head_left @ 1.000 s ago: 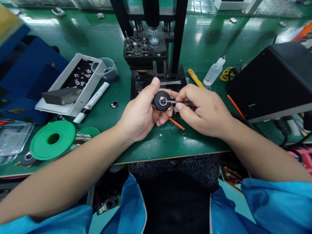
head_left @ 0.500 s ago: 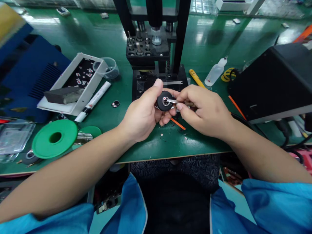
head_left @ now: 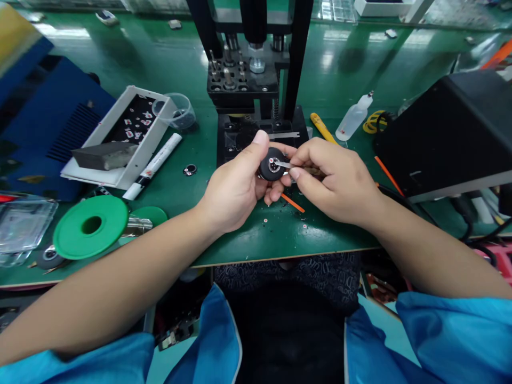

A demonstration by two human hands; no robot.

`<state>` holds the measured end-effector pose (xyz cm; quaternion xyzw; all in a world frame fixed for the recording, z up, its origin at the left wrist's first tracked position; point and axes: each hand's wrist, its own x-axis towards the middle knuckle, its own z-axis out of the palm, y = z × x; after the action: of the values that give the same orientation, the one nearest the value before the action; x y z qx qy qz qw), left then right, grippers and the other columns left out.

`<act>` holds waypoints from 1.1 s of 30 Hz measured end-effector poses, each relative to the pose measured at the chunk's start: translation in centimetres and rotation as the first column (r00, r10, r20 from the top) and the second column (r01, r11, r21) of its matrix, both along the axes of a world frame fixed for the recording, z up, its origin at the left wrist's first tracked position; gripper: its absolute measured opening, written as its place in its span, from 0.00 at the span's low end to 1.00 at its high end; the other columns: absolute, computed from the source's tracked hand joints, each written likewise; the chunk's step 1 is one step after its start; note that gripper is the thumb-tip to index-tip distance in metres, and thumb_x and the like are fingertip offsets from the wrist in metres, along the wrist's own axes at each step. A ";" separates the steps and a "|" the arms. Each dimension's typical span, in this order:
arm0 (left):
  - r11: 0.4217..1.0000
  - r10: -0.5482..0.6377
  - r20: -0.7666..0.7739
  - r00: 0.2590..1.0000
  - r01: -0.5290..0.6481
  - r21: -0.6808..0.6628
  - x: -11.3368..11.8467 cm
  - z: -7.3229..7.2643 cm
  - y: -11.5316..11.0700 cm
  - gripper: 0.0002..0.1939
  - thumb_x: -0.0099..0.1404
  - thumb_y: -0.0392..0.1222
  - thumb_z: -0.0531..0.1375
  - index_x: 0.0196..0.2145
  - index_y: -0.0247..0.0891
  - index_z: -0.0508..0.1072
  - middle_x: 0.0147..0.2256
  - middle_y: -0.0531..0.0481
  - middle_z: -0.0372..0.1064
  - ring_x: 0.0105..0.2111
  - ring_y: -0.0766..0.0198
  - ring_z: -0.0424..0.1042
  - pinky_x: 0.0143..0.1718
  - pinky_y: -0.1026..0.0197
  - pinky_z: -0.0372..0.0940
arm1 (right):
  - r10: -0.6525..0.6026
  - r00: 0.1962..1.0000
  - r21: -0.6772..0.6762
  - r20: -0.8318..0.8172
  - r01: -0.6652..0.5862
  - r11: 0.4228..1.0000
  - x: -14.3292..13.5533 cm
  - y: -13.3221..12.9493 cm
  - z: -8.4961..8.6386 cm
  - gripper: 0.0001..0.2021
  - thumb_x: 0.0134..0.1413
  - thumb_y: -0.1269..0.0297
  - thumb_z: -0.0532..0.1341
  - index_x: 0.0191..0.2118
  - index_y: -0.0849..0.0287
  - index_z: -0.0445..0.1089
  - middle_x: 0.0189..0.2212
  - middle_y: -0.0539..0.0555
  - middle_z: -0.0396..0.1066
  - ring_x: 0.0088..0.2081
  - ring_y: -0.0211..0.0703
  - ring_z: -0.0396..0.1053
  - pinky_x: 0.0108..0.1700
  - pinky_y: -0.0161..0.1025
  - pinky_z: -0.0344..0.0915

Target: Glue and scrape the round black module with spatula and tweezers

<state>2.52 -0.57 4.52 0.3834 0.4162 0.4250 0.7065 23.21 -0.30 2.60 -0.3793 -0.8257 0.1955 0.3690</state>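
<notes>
My left hand (head_left: 236, 189) is closed around a small black wheel (head_left: 266, 168), thumb on its upper edge and fingers behind it. The wheel's light-coloured hub, with small dark holes and a red-and-white dot, faces up toward me. Between the thumb and forefinger of my right hand (head_left: 334, 178) is a thin flat metal strip (head_left: 285, 165). Its tip reaches the wheel's hub; whether it goes in, I cannot tell. The strip's other end is hidden by my fingers. Below my hands an orange stick (head_left: 293, 203) lies on the green table (head_left: 240, 242).
A black press (head_left: 248, 85) stands just beyond my hands. To the left are a white box (head_left: 134, 154) with small labels, a marker (head_left: 154, 165) and a green spool (head_left: 72, 237). On the right are a yellow-handled cutter (head_left: 323, 128), a squeeze bottle (head_left: 354, 120) and a black box-shaped device (head_left: 444, 128).
The wheel and my left fingers have shifted very slightly to the right. My right hand keeps the metal strip at the hub, almost unmoved.
</notes>
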 end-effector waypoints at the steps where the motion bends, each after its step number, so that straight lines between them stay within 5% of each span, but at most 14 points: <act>1: 1.000 0.002 0.012 1.000 -0.002 -0.002 0.0 0.0 0.0 0.34 0.96 0.56 0.49 0.40 0.34 0.82 0.29 0.49 0.75 0.22 0.68 0.71 0.23 0.67 0.65 | 0.001 1.000 -0.010 -0.017 -0.001 1.000 -0.1 0.0 0.0 0.04 0.75 0.67 0.64 0.43 0.53 0.74 0.39 0.50 0.84 0.39 0.46 0.79 0.43 0.46 0.71; 9: 0.997 0.035 0.081 0.996 -0.030 -0.069 0.1 0.3 0.0 0.34 0.96 0.60 0.49 0.40 0.36 0.80 0.28 0.49 0.76 0.22 0.68 0.73 0.24 0.67 0.65 | -0.010 0.997 0.014 -0.081 0.011 1.000 -0.3 -0.1 -0.4 0.04 0.77 0.67 0.65 0.44 0.53 0.74 0.39 0.50 0.83 0.40 0.46 0.80 0.43 0.46 0.72; 18: 0.980 0.082 0.105 0.991 -0.060 -0.191 0.7 1.1 0.0 0.47 0.96 0.61 0.33 0.37 0.35 0.81 0.25 0.46 0.74 0.19 0.66 0.70 0.22 0.63 0.64 | -0.001 0.989 -0.138 -0.150 -0.020 0.990 -0.4 0.0 -1.2 0.05 0.81 0.66 0.65 0.46 0.50 0.73 0.43 0.50 0.86 0.48 0.51 0.86 0.50 0.51 0.81; 33: 0.987 0.013 0.118 0.993 0.006 -0.160 0.4 0.5 0.1 0.45 0.96 0.64 0.41 0.33 0.34 0.80 0.27 0.47 0.74 0.20 0.68 0.71 0.23 0.66 0.66 | -0.016 0.988 -0.030 -0.156 0.012 0.999 -0.3 0.2 -0.4 0.05 0.78 0.67 0.68 0.44 0.51 0.74 0.36 0.46 0.81 0.34 0.41 0.78 0.42 0.42 0.81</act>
<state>2.97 -0.49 5.01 0.2990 0.4070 0.4133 0.7577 22.93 -0.12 2.20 -0.3740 -0.7886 0.2340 0.4284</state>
